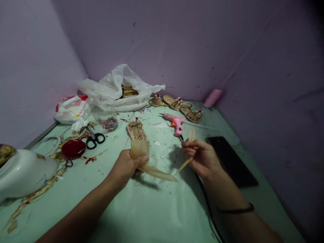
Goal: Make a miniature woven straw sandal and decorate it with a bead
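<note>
Between the thumb and fingers of my left hand [129,165] is a wide, pale strip of dried plant fibre [140,148], its end folded up and its tail stretching to the right. My right hand [201,155] pinches a narrow fibre strip [184,166], which slants down towards that tail; I cannot tell whether the two are still joined. Just beyond my left hand lies a small woven slipper sole [136,130] with a red bead at its far end. A pink glue gun [175,122] rests past my right hand, its cord running back towards me.
Finished small woven slippers [186,109] line the back. Left are a plastic bag [121,81], bead tub [110,123], black-handled scissors [95,141], red yarn [74,148] and a white container [27,172]. A dark tablet-like slab [231,162] lies right.
</note>
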